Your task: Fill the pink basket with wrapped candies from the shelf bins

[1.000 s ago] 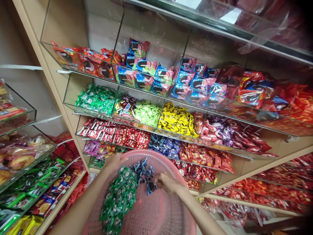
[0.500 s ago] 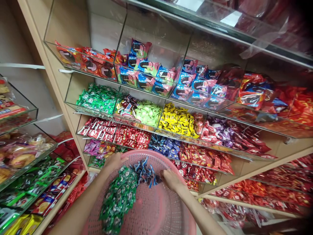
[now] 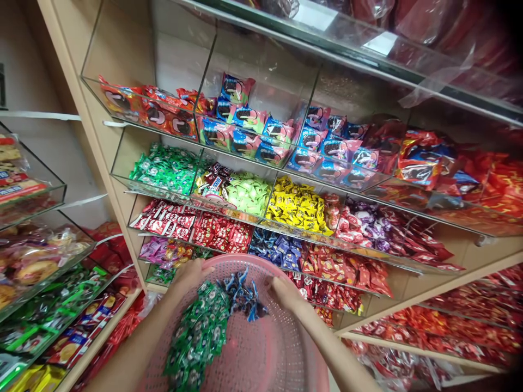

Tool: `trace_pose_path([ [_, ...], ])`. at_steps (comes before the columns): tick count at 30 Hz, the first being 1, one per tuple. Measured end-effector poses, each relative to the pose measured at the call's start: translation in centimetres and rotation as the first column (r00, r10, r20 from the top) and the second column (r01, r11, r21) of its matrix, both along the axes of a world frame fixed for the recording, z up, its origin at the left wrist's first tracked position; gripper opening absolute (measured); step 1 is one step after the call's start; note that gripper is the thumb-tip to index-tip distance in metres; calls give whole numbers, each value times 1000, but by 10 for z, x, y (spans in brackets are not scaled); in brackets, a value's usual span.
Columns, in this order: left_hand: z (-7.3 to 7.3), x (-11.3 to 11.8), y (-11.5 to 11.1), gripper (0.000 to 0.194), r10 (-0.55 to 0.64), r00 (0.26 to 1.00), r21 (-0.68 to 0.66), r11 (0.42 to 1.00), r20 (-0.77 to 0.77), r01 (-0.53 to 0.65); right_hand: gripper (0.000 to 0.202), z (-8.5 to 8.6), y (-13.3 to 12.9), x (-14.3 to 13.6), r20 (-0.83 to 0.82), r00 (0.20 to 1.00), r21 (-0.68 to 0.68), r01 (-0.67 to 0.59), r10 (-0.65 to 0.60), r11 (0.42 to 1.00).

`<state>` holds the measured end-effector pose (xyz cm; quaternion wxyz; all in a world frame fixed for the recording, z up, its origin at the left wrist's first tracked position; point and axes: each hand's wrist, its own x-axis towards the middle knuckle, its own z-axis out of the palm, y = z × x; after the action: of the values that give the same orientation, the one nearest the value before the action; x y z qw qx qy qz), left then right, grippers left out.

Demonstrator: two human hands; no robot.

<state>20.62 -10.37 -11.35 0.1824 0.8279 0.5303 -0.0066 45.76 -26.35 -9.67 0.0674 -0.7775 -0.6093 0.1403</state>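
Facing shelves (image 3: pixel 102 141) beyond both hands. Gripping a pink basket (image 3: pixel 245 348) with the left hand (image 3: pixel 188 275); curling the right hand (image 3: pixel 286 294) over it, cannot tell if around anything. Inside, between hands: green packets (image 3: pixel 200 332); beside the right, blue packets (image 3: pixel 243 294).

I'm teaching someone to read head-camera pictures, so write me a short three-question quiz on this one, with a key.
1. Multiple choice: inside the pink basket, what colour are the packets piled beside the blue packets? A) Orange. B) Green. C) Purple.
2. True or false: the left hand is at the rim of the pink basket.
3. Short answer: which colour of packets fills the compartment next to the light-green packets, on their right?

Key:
1. B: the green packets.
2. True.
3. Yellow: the yellow packets.
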Motion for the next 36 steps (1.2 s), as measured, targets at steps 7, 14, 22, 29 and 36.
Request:
trace_pose_path([
  [7,0,0,0,52,-3,1000,-7,1000,-1,3,19,27,56,12,56,969,175,227,-239,958],
  [14,4,-1,-2,48,0,1000,9,1000,-9,0,27,-3,91,28,-228,887,75,426,-401,901],
  [22,4,0,-3,46,-6,1000,10,1000,-9,6,31,-23,96,36,-493,782,69,473,-382,878],
  [29,4,0,-2,47,-2,1000,7,1000,-10,2,27,-17,102,30,-642,677,92,535,-361,839],
  [36,5,0,-3,46,-4,1000,14,1000,-8,4,42,6,90,23,-750,614,152,522,-246,839],
])
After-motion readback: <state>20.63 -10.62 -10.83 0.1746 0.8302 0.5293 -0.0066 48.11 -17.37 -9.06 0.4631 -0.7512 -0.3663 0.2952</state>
